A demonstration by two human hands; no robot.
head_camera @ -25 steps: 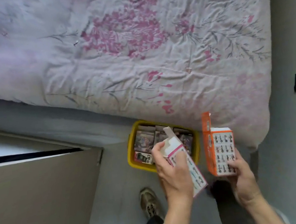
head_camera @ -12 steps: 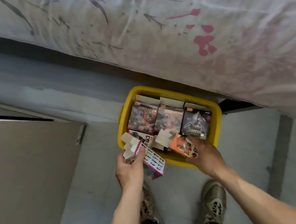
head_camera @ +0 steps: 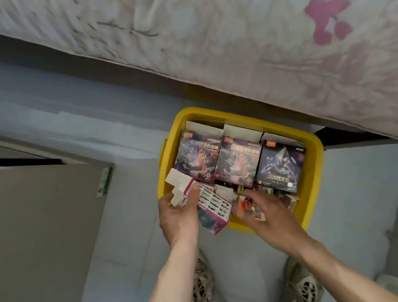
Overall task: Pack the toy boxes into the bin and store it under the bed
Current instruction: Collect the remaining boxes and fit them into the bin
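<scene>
Below the bed (head_camera: 279, 35), the yellow bin (head_camera: 312, 172) on the floor holds upright toy boxes (head_camera: 238, 163), your right hand (head_camera: 268, 207) presses an orange box (head_camera: 243, 206) inside with loose fingers, and your left hand (head_camera: 179, 216) grips a pink box (head_camera: 214, 208) at its rim.

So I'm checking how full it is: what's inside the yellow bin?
The yellow bin holds three dark toy boxes standing in a row, with the orange box under the right hand. Anything beneath them is covered.
</scene>
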